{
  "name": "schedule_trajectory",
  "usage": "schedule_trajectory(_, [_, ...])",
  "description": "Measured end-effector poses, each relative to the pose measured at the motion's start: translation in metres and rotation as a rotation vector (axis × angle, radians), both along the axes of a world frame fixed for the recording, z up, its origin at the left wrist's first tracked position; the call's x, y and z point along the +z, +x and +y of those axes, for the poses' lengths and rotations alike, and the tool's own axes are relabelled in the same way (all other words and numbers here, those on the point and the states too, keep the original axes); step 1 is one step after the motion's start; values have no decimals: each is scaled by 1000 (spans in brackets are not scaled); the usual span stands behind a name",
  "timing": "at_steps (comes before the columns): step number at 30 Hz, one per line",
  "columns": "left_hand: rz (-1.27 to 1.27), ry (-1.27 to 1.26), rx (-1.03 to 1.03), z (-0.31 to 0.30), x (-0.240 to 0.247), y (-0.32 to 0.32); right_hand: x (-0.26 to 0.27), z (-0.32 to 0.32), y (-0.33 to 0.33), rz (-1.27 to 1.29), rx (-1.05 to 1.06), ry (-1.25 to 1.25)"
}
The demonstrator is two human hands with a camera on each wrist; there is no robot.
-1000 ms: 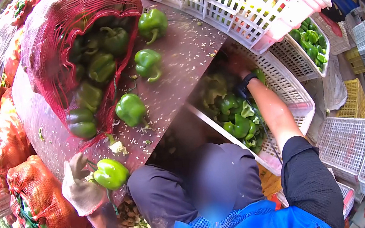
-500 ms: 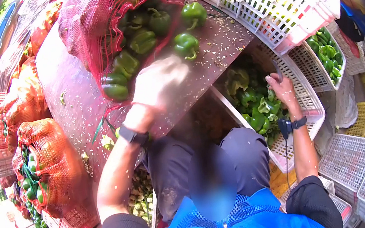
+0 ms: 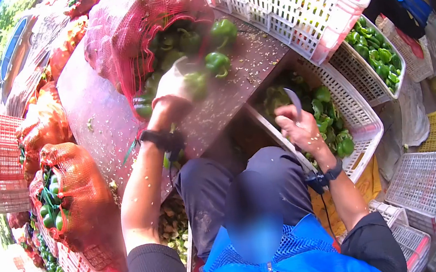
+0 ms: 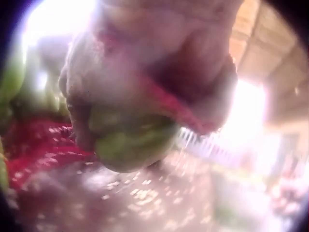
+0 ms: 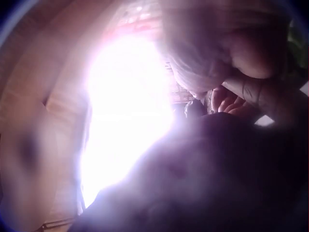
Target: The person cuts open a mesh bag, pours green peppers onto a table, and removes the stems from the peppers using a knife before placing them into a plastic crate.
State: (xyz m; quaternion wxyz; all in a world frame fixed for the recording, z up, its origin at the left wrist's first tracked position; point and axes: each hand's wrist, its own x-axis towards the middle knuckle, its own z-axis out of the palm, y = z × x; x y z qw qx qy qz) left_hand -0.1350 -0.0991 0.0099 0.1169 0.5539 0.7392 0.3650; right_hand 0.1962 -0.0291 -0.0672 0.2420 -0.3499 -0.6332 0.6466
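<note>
My left hand (image 3: 172, 86), in a pale glove, grips a green bell pepper (image 3: 196, 86) over the table by the mouth of a red mesh bag (image 3: 117, 39). In the left wrist view that pepper (image 4: 130, 145) shows under the gloved palm, just above the seed-strewn table top. My right hand (image 3: 301, 129) holds a small knife (image 3: 294, 101), its curved blade pointing up, over the near side of a white crate (image 3: 357, 109) of green peppers. Glare and dark cloth fill much of the right wrist view, where curled fingers (image 5: 236, 94) show. Two loose peppers (image 3: 217, 64) lie right of the bag.
The brown table (image 3: 98, 107) is scattered with seeds. A large white crate (image 3: 289, 11) stands at its far right, with another crate of peppers (image 3: 378, 54) beyond. Orange mesh bags (image 3: 79, 192) line the left. A box of trimmings (image 3: 174, 227) sits by my left knee. Another person stands far right.
My left hand has gone from the near table edge to the bag's mouth and taken a pepper there. The right hand has risen from inside the crate, with the knife, toward my knees.
</note>
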Motion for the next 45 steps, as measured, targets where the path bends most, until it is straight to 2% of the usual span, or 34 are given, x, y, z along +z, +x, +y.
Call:
schedule_trajectory(2, [-956, -108, 91, 15, -2, 1, 23, 11, -28, 78, 80, 646])
schedule_trajectory(4, [-1229, -120, 137, 21, 12, 35, 59, 5, -55, 115, 72, 739])
schedule_trajectory(5, [-1391, -144, 179, 30, -6, 34, 62, 7, -64, 111, 63, 747])
schedule_trajectory(6, [-1384, -39, -4, 27, 2, 48, 62, 9, -72, 163, 22, 848])
schedule_trajectory(7, [-1236, 51, -111, 12, 5, 69, 64, 11, -74, 216, -15, 952])
schedule_trajectory(8, [-1085, 142, -213, -6, 46, 108, 67, 10, -69, 210, -17, 962])
schedule_trajectory(9, [-1239, 145, -369, -5, 65, 124, 71, 6, -63, 190, -18, 740])
schedule_trajectory(10, [-1508, 46, -383, 5, 51, 111, 74, 3, -57, 170, -21, 519])
schedule_trajectory(12, [-158, 268, 68, -2, 38, 138, 74, 0, -50, 248, -56, 468])
schedule_trajectory(13, [-156, 535, 184, 10, 30, 155, 81, -4, -46, 183, -94, 609])
schedule_trajectory(14, [-160, 541, 181, 13, 30, 155, 88, -7, -42, 116, -129, 749])
schedule_trajectory(16, [-652, 543, 191, 18, 31, 148, 100, -12, -35, 73, -124, 814])
schedule_trajectory(18, [-1140, 521, 180, 23, 36, 139, 106, -11, -27, 132, -69, 644])
schedule_trajectory(19, [-1384, 497, 172, 24, 37, 136, 108, -10, -22, 90, -108, 753])
schedule_trajectory(20, [-1628, 469, 162, 24, 37, 133, 107, -10, -17, 91, -106, 760])
schedule_trajectory(21, [-1628, 476, 160, 24, 37, 132, 104, -11, -12, 18, -74, 524])
schedule_trajectory(22, [-1506, 438, 148, 23, 36, 131, 101, -14, -8, -55, -44, 286])
schedule_trajectory(23, [-1384, 398, 137, 24, 32, 131, 103, -19, -9, -5, -41, 316])
schedule_trajectory(26, [-1355, 337, 210, 31, 24, 136, 105, -21, -14, -33, -6, 406])
schedule_trajectory(28, [-1453, 336, 200, 35, 29, 136, 110, -24, -18, -58, -13, 417])
schedule_trajectory(30, [-1608, 355, 64, 39, 14, 130, 103, -25, -19, -19, 20, 496])
schedule_trajectory(31, [-1607, 357, 63, 41, 8, 120, 95, -27, -19, -52, -8, 573])
schedule_trajectory(32, [-1856, 298, -238, 44, 2, 105, 87, -28, -16, -50, -9, 576])
schedule_trajectory(33, [-2081, 223, -561, 40, 21, 106, 79, -28, -10, 0, 79, 573])
schedule_trajectory(34, [-1621, 367, -169, 25, 30, 124, 75, -28, -3, 49, 167, 571])
schedule_trajectory(35, [-1717, 293, -384, 20, 30, 120, 77, -28, 9, -114, 198, 504])
schedule_trajectory(36, [-1800, 214, -604, 17, 30, 116, 76, -25, 8, -114, 196, 507])
schedule_trajectory(38, [-1825, 205, -582, 17, 24, 122, 70, -17, 6, 140, -184, 535])
schedule_trajectory(40, [-1850, 182, -568, 25, 9, 129, 81, -4, -20, 281, -314, 865])
schedule_trajectory(41, [-1462, 287, -311, 32, 5, 136, 81, -6, -27, 326, -174, 696])
schedule_trajectory(42, [-1059, 380, -71, 38, 3, 140, 84, -8, -26, 328, -180, 699])
schedule_trajectory(43, [-1212, 424, -36, 40, 0, 142, 88, -11, -25, 336, -103, 522])
schedule_trajectory(44, [-1211, 434, -34, 31, 24, 153, 91, -14, -24, 339, -19, 344])
schedule_trajectory(45, [-982, 414, 79, 18, 50, 165, 87, -15, -24, 351, -35, 315])
